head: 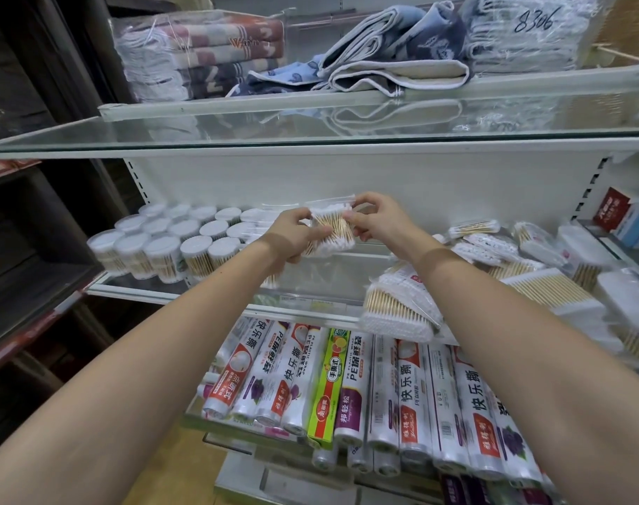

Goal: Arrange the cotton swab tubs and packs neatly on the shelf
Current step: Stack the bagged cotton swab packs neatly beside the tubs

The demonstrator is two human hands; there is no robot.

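A clear swab pack (pixel 331 227) is held upright between both hands above the middle shelf (pixel 215 298). It is pinched by the left hand (pixel 295 238) and the right hand (pixel 376 219) at its sides. Tubs (pixel 172 238) stand grouped at left; loose packs (pixel 500 256) lie heaped at right.

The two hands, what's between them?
In the head view, a clear pack of cotton swabs sits between the left hand and right hand, both pinching it.

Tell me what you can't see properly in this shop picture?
Head view only:
- Held swab pack: its sides are covered by the fingers of the left hand and right hand.
- Round tubs: label print too small.
- Loose packs: blurred, cut off by the right edge.
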